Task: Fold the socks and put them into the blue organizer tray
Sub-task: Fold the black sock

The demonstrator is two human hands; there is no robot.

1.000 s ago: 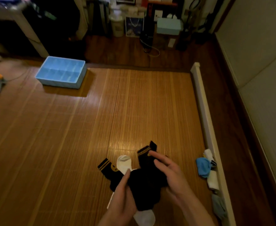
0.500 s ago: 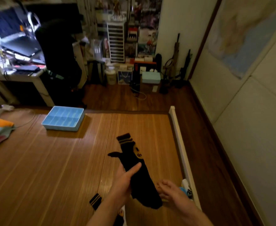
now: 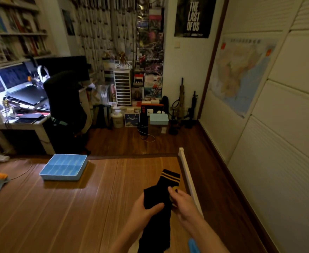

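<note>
Matt black knit sock (image 3: 157,207); smooth blue plastic tray (image 3: 64,168); glossy wood-slat mat (image 3: 59,207).

Dim warm room, bright monitor (image 3: 2,79) glow at left; soft focus, wide-angle bowing at edges

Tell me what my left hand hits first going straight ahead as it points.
Probably the white rail, beyond the black sock the left hand grips; depth is unclear.
</note>
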